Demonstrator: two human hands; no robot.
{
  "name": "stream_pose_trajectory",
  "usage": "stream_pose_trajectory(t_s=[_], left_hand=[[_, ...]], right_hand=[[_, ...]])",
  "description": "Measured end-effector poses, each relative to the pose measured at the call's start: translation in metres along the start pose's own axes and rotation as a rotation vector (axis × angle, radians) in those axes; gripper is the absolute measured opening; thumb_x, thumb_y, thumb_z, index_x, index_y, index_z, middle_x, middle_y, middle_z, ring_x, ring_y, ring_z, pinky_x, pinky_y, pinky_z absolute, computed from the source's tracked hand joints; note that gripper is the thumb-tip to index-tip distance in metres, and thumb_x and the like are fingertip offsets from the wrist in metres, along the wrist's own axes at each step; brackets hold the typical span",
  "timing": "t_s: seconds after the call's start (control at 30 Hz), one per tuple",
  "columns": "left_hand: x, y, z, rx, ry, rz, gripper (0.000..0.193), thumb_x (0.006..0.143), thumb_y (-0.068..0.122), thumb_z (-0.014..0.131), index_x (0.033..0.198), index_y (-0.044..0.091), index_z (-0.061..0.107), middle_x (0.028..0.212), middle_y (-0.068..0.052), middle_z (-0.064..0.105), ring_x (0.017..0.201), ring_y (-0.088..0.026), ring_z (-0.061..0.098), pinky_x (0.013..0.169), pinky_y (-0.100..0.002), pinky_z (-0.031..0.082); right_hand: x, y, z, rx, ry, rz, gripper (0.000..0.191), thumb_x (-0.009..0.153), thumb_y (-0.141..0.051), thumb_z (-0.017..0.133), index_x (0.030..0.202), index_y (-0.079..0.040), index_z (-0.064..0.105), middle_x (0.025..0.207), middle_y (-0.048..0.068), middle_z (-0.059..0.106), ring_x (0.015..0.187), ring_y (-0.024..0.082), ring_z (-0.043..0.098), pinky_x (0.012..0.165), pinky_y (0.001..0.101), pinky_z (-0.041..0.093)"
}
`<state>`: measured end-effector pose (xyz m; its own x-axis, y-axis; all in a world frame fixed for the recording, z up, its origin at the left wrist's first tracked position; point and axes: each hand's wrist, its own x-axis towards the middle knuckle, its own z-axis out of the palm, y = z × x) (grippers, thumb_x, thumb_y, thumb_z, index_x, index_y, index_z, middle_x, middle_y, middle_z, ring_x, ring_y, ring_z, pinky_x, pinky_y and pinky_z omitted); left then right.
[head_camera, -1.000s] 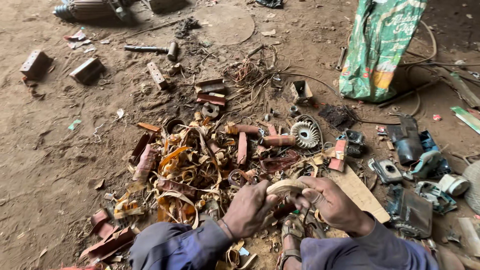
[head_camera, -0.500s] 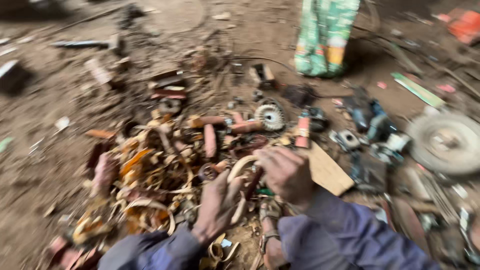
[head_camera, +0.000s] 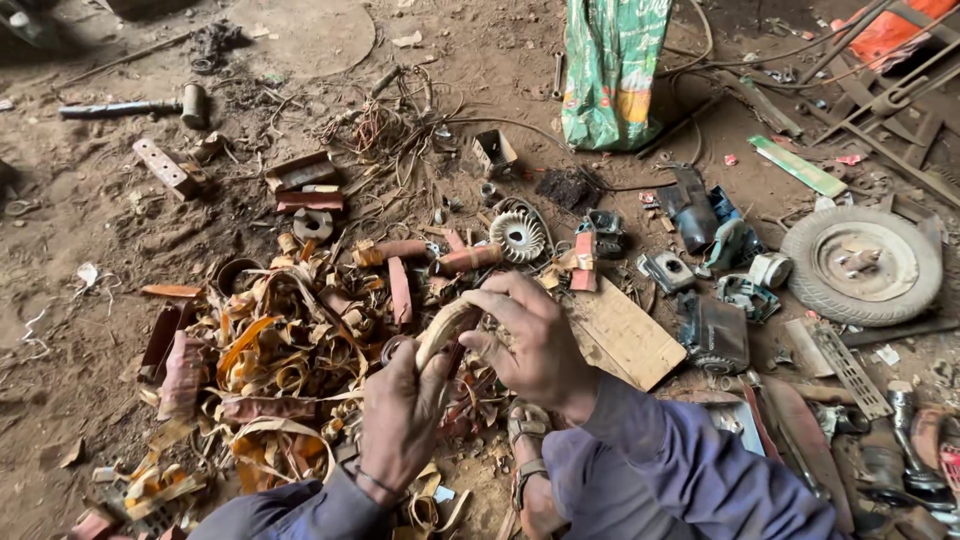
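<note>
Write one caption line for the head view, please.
Both hands, left hand and right hand, hold a curved tan strip above a scrap pile.

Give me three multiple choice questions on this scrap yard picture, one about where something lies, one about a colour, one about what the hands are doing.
1. Where does the small wheel with a tyre lie?
A. at the right of the view, on the dirt
B. in the person's lap
C. on top of the green sack

2. What colour is the standing sack at the top?
A. mainly blue
B. mainly green
C. plain white

3. What are the left hand and right hand doing?
A. both resting flat on the ground
B. one holding a hammer
C. both gripping a curved tan strip

Answers: 1 A, the wheel lies flat on the ground by the right edge. 2 B, the sack is green with some orange and yellow print. 3 C, both hands close on the bent strip above the pile of strips.
</note>
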<state>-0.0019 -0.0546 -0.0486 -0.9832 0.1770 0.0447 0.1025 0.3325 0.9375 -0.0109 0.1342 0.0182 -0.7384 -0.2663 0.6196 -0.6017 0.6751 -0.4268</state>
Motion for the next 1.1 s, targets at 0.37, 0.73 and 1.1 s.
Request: stream_pose_trajectory(t_s=[0.37,0.73,1.1], left_hand=[[0.003,0.007,0.017,0.297,-0.019,0.011,0.036,0.102,0.036,0.059,0.083,0.007,0.049,0.06,-0.01,0.053,0.05,-0.026,0.053,0.046,-0.046,0.044],[0.011,0.005,0.024,-0.184,0.05,-0.021,0.033,0.102,0.031,0.06,0.091,0.001,0.067,0.068,-0.01,0.067,0.057,-0.018,0.062,0.052,-0.035,0.049],[0.007,-0.006,0.005,-0.45,-0.005,-0.239,0.027,0.101,0.027,0.058,0.099,0.003,0.07,0.067,0.0,0.059,0.054,-0.009,0.051,0.046,-0.028,0.042]], right_hand=[[-0.001,0.032,-0.001,0.152,-0.03,0.034,0.015,0.082,0.001,0.076,0.095,-0.004,0.073,0.091,0.007,0.072,0.083,0.019,0.072,0.073,0.0309,0.058],[-0.019,0.049,0.024,-0.181,-0.072,-0.288,0.017,0.079,0.0,0.067,0.095,0.003,0.062,0.091,0.019,0.064,0.083,0.035,0.066,0.076,0.0447,0.057],[0.003,0.013,0.014,-0.057,0.021,-0.09,0.036,0.081,-0.005,0.077,0.114,0.004,0.067,0.109,0.017,0.063,0.102,0.035,0.064,0.089,0.0439,0.054]])
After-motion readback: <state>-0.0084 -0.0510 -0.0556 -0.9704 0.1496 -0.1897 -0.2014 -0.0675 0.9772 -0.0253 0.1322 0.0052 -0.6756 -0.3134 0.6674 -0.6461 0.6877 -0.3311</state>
